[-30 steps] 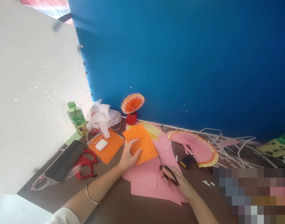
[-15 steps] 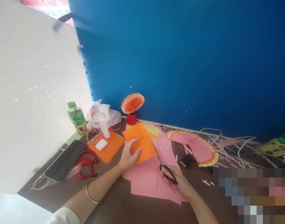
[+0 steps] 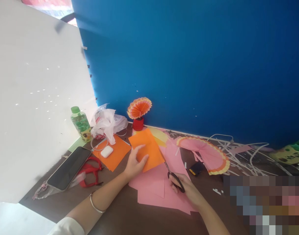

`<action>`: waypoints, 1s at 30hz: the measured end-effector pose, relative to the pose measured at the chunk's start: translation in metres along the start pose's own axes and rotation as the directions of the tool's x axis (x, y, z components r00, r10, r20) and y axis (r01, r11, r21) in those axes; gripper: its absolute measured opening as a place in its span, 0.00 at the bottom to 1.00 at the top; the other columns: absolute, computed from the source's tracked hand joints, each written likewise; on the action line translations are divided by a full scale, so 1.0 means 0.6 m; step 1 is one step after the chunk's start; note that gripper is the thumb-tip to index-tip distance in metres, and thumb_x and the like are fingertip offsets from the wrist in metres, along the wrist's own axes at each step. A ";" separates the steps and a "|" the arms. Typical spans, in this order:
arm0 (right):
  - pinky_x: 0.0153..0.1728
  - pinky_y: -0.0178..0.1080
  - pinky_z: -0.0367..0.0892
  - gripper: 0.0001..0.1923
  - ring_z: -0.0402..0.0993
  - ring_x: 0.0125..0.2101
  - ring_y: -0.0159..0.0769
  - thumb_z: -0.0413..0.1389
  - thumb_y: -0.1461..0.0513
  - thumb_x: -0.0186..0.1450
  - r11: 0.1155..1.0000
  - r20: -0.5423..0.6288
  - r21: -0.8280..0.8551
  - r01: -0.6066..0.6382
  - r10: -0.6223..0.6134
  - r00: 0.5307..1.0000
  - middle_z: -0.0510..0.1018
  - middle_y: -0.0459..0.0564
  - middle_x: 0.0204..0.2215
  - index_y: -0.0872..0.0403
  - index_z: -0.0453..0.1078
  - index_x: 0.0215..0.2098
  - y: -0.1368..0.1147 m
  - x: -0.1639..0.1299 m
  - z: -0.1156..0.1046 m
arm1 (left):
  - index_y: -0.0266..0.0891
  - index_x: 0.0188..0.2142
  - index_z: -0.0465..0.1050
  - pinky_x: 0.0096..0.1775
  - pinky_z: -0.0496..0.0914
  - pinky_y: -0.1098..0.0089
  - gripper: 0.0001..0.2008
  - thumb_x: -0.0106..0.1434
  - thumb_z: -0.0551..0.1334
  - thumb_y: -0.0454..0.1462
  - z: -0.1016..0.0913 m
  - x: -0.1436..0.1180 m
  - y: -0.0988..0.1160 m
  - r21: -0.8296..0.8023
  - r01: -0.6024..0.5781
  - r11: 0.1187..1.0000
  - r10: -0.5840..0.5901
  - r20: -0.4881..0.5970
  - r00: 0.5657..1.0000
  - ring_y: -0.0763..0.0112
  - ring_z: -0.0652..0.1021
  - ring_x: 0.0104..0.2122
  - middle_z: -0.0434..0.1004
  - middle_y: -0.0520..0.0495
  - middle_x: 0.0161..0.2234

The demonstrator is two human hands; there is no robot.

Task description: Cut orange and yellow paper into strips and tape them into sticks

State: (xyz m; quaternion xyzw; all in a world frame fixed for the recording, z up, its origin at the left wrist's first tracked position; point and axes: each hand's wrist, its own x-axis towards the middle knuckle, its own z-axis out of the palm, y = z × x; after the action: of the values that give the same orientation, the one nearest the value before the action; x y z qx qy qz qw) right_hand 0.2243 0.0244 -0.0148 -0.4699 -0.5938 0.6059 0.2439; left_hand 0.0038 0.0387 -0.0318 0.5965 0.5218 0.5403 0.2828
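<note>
My left hand [image 3: 136, 164] is at the lower left edge of an orange sheet of paper [image 3: 151, 147] and holds it, thumb and a bent finger on its face. The other fingers are partly hidden. In my right hand [image 3: 182, 186] are black-handled scissors [image 3: 167, 167], fingers through the loops. Their blades meet the paper's right edge; the tips cannot be made out. Beneath lie pink sheets [image 3: 149, 195], overlapping on the dark table [image 3: 115, 209]. A yellow sheet [image 3: 159, 137] shows behind the orange one.
A pleated paper fan [image 3: 139, 108] rises from a red holder [image 3: 138, 124] by the blue wall. Rightward lie a larger pink fan [image 3: 210, 155], a black-and-yellow object [image 3: 196, 169] and tangled white strips [image 3: 240, 163]. Leftward are a phone [image 3: 69, 168], white case [image 3: 106, 151], plastic bag [image 3: 107, 120] and bottle [image 3: 80, 124].
Almost nothing differs. The scissors and my right hand have shifted very slightly; my left hand stays on the orange paper.
</note>
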 end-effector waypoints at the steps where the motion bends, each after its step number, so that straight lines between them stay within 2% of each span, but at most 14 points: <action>1: 0.22 0.34 0.48 0.23 0.55 0.17 0.27 0.50 0.46 0.58 1.000 0.002 -0.001 0.001 -0.001 1.000 0.61 0.41 0.13 0.55 0.60 0.19 0.000 0.000 0.000 | 0.44 0.48 0.63 0.52 0.59 0.61 0.17 0.58 0.58 0.39 0.000 0.000 0.000 0.000 0.000 1.000 0.000 -0.001 1.000 0.63 0.66 0.51 0.67 0.46 0.49; 30: 0.21 0.34 0.46 0.21 0.52 0.17 0.25 0.51 0.47 0.58 0.999 -0.022 -0.021 -0.029 0.029 0.999 0.59 0.39 0.13 0.55 0.59 0.20 0.009 0.004 -0.003 | 0.44 0.49 0.63 0.51 0.61 0.62 0.17 0.59 0.57 0.39 -0.002 0.001 -0.003 0.033 -0.014 0.999 0.014 -0.004 1.000 0.63 0.67 0.51 0.67 0.45 0.50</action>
State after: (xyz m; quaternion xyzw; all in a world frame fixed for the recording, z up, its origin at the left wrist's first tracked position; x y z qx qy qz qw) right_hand 0.2263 0.0262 -0.0202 -0.4875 -0.5906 0.5981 0.2364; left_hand 0.0024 0.0394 -0.0328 0.6036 0.5269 0.5350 0.2681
